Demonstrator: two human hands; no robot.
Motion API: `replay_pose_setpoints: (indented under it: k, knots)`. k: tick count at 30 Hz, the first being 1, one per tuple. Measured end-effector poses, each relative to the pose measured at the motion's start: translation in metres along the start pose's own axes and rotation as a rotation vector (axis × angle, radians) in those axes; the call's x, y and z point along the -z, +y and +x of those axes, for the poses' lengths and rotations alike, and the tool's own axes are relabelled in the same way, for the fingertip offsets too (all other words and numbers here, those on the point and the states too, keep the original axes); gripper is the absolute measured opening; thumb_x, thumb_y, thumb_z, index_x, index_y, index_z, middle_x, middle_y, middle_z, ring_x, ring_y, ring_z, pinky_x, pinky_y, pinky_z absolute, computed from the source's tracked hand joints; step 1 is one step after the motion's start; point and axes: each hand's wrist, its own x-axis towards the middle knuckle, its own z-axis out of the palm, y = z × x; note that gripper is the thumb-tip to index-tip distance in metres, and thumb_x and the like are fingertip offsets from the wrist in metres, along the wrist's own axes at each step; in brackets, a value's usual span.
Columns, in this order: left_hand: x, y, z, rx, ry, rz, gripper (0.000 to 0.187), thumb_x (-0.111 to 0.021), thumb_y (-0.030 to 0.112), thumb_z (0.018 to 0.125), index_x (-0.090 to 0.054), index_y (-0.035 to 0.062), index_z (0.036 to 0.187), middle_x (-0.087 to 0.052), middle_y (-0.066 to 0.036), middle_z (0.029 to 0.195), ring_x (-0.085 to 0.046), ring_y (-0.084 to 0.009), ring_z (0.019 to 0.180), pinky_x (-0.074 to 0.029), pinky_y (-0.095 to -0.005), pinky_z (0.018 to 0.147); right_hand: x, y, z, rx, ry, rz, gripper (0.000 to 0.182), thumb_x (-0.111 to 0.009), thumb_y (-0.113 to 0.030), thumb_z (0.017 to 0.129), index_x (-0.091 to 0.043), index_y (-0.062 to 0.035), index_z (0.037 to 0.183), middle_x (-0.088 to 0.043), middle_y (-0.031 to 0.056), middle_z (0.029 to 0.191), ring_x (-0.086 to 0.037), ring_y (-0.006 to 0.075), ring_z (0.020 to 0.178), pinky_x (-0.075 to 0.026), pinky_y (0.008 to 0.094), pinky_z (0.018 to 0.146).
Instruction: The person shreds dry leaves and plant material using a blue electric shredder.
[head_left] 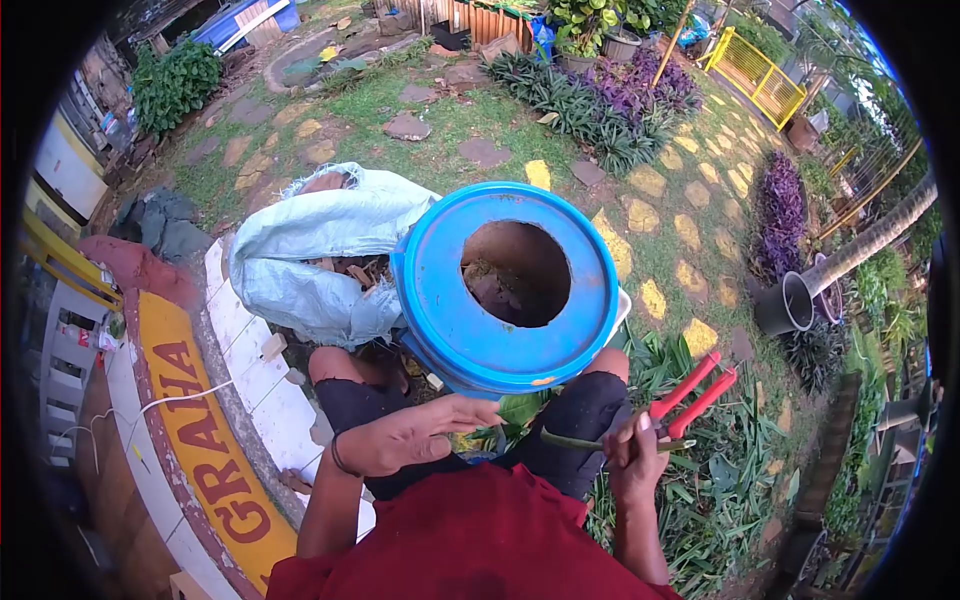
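Between my knees stands a blue plastic drum (pixel 440 290) with a round hole cut in its lid and brownish matter visible inside. In front of my lap, my left hand (pixel 425 435) is held near the drum's lower rim, fingers stretched out and holding nothing. My right hand (pixel 637 462) is closed by my right thigh. It grips red-handled pruning shears (pixel 690 395), handles spread and pointing up and away, together with a thin green stem (pixel 572 441) lying crosswise. The shears' blades are mostly hidden by the hand.
A pale woven sack (pixel 320 240) lies open left of the drum, with woody scraps in it. Cut green leaves (pixel 715 480) are heaped on the right. A tiled ledge (pixel 265 400) with yellow lettering curves along the left. Potted plants and stepping stones (pixel 640 215) are farther off.
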Motion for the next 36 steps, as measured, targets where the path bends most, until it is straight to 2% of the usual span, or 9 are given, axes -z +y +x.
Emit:
replay_pose_setpoints:
  k: [8, 12, 13, 18, 24, 28, 32, 34, 36]
  knots:
    - [-0.020, -0.028, 0.028, -0.100, 0.100, -0.038, 0.088, -0.064, 0.039, 0.095, -0.015, -0.0003, 0.155, -0.024, -0.019, 0.157, -0.020, -0.0284, 0.148, -0.020, -0.0429, 0.119, -0.060, 0.030, 0.019, -0.171, -1.042, -0.387, 0.029, -0.065, -0.026, 0.097, -0.066, -0.0004, 0.084, -0.061, 0.0046, 0.065, -0.064, 0.0169, 0.069, -0.048, 0.0311, 0.064]
    - [-0.038, -0.031, 0.021, -0.036, 0.355, -0.179, 0.056, -0.062, 0.029, 0.098, -0.044, -0.0024, 0.141, -0.064, -0.013, 0.110, -0.060, -0.0261, 0.117, -0.045, -0.0368, 0.098, -0.074, 0.060, 0.018, -0.125, -1.165, -0.297, 0.028, -0.068, -0.026, 0.094, -0.064, -0.0023, 0.108, -0.066, 0.0109, 0.089, -0.068, 0.0235, 0.085, -0.051, 0.0362, 0.071]
    - [-0.048, -0.024, 0.025, -0.138, 0.466, -0.172, 0.031, -0.058, 0.023, 0.100, -0.058, 0.0019, 0.123, -0.060, -0.005, 0.080, -0.066, -0.0197, 0.088, -0.050, -0.0354, 0.084, -0.076, 0.063, 0.024, -0.016, -1.290, -0.439, 0.039, -0.071, -0.026, 0.091, -0.058, -0.0031, 0.120, -0.066, 0.0131, 0.095, -0.068, 0.0277, 0.088, -0.053, 0.0374, 0.076]
    - [-0.029, -0.002, -0.004, -0.594, 0.647, -0.272, 0.012, -0.053, 0.021, 0.103, -0.058, 0.0099, 0.104, -0.044, 0.001, 0.069, -0.051, -0.0122, 0.062, -0.049, -0.0358, 0.078, -0.097, 0.020, 0.028, 0.030, -1.241, -0.431, 0.042, -0.072, -0.024, 0.089, -0.059, -0.0034, 0.124, -0.065, 0.0126, 0.097, -0.066, 0.0299, 0.088, -0.052, 0.0379, 0.078]
    - [0.005, 0.009, -0.090, -0.536, 0.926, -0.094, 0.032, -0.042, 0.033, 0.106, -0.057, 0.0047, 0.106, -0.042, 0.003, 0.065, -0.045, -0.0095, 0.056, -0.046, -0.0313, 0.066, -0.057, -0.032, 0.029, 0.111, -1.040, -0.372, 0.031, -0.065, -0.029, 0.095, -0.070, 0.0011, 0.090, -0.066, 0.0115, 0.084, -0.066, 0.0252, 0.078, -0.051, 0.0349, 0.070]
    - [0.026, -0.047, -0.135, 0.414, 1.159, 0.299, 0.037, -0.053, 0.036, 0.102, -0.067, 0.0017, 0.109, -0.048, 0.003, 0.064, -0.045, -0.0062, 0.056, -0.043, -0.0230, 0.058, -0.023, -0.056, 0.031, 0.266, -0.622, -0.443, 0.070, -0.045, -0.065, 0.096, -0.062, -0.0015, 0.070, -0.055, 0.0030, 0.060, -0.045, 0.0110, 0.050, -0.031, 0.0281, 0.048]
    - [0.031, -0.152, -0.177, 0.699, 1.068, 0.103, 0.038, -0.057, 0.039, 0.099, -0.068, 0.0049, 0.109, -0.051, 0.003, 0.064, -0.049, -0.0078, 0.057, -0.042, -0.0242, 0.057, -0.023, -0.110, 0.040, 0.384, -0.475, -0.774, 0.071, -0.032, -0.059, 0.101, -0.061, -0.0012, 0.071, -0.056, 0.0058, 0.061, -0.053, 0.0146, 0.048, -0.041, 0.0291, 0.050]
    - [0.016, -0.182, -0.178, 0.751, 1.027, 0.290, 0.032, -0.062, 0.037, 0.097, -0.069, 0.0052, 0.095, -0.056, 0.000, 0.065, -0.053, -0.0094, 0.058, -0.042, -0.0278, 0.054, -0.034, -0.141, 0.051, 0.528, -0.465, -0.866, 0.077, -0.030, -0.064, 0.098, -0.063, -0.0020, 0.069, -0.059, 0.0090, 0.066, -0.056, 0.0231, 0.069, -0.054, 0.0442, 0.083]
    - [0.011, -0.180, -0.169, 0.730, 1.117, 0.332, 0.031, -0.064, 0.034, 0.095, -0.069, 0.0042, 0.087, -0.054, 0.000, 0.061, -0.052, -0.0095, 0.054, -0.041, -0.0281, 0.052, -0.049, -0.175, 0.058, 0.697, -0.482, -1.061, 0.088, -0.018, -0.070, 0.097, -0.066, -0.0029, 0.066, -0.052, 0.0058, 0.063, -0.051, 0.0235, 0.074, -0.041, 0.0537, 0.104]
